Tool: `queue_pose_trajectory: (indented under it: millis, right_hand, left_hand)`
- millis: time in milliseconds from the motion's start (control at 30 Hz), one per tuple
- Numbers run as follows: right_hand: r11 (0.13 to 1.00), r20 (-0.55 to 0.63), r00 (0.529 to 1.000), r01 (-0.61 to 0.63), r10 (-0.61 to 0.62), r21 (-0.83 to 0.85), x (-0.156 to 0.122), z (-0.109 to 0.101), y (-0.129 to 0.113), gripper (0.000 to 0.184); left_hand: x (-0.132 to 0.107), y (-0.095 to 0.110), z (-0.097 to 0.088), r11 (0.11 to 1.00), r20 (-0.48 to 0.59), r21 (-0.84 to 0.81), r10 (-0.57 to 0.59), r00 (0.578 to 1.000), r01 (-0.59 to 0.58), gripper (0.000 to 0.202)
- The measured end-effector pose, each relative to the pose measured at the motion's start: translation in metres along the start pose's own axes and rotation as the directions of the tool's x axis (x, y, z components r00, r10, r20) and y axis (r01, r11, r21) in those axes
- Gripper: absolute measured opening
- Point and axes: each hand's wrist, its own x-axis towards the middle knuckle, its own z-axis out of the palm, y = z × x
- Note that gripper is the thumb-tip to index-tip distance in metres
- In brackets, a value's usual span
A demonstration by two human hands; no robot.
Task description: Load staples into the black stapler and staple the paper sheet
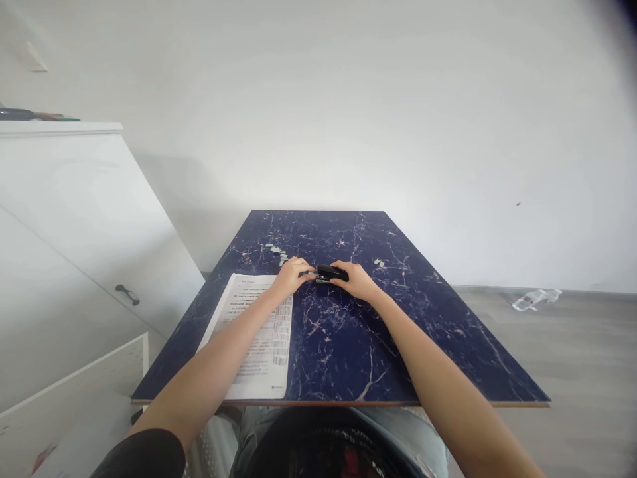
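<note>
My right hand (354, 279) is closed around a black stapler (329, 271) that lies on the blue table, its front end pointing left. At that front end is my left hand (293, 275), with thumb and fingers pinched together around a small pale piece (312, 273), mostly hidden by the fingertips. Just beyond the left hand lie several small pale pieces (276, 250) in a loose row. A few similar light bits (379, 263) rest to the right of the stapler. Under my left forearm is a printed paper (249, 372), partly covered by the arm.
The dark blue marbled table (358, 345) reaches toward a white wall (348, 99). A white cabinet (74, 219) with a dark handle stands at the left. On the floor at the right lies a clear plastic item (536, 299).
</note>
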Motion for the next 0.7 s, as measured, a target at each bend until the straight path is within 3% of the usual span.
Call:
queue_pose_trajectory:
  millis: [200, 700]
  right_hand:
    - [1.000, -0.008, 1.000, 0.005, -0.005, 0.001, 0.0002, 0.0003, 0.0003, 0.032]
    - [1.000, 0.000, 1.000, 0.000, 0.000, -0.004, 0.0002, 0.0001, 0.0009, 0.032]
  left_hand:
    - [-0.0009, -0.0007, 0.0029, 0.999, 0.020, -0.007, -0.044, 0.999, 0.044, 0.021]
    - [-0.0005, -0.0001, 0.0063, 1.000, 0.040, 0.007, 0.015, 0.999, -0.016, 0.018]
